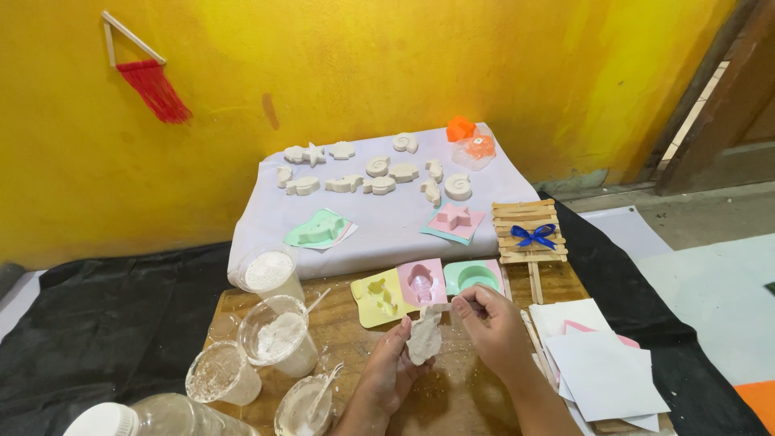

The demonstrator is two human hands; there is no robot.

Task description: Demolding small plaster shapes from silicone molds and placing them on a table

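nearest the camera, at the bottom edge, stands a clear plastic bottle with a white cap (103, 420), and beside it a plastic cup with a stirring stick (305, 404) smeared with white paste. just behind are three more clear cups: a crusted one (219, 373), one half full of white powder (277, 333), and a fuller one (269, 273) at the back. they all sit on a wooden worktop (468, 396) dusted with crumbs.

the left hand (390, 367) is closed around a pale plaster figure (424, 337), cradling it from below with the fingers curled up at its side. the right hand (491, 323) pinches the top edge of the same figure between thumb and fingertips, so the piece is held in the air between both hands, just above the worktop and just in front of three moulds. those moulds lie in a row, touching: a yellow mould (379, 297), a pink mould (421, 281) and a green mould (473, 276).

to the right lies a stack of white and pink paper (601, 367). behind it rests a small raft of wooden sticks with a blue bow (530, 232).

further back, a white cloth (387, 230) carries many plaster shapes (379, 173), shells and a starfish among them, plus a green mould on paper (321, 229), a pink star mould (454, 220) and an orange mould (471, 139). on the yellow wall (363, 64) hangs a red tassel (153, 89) from a stick frame.
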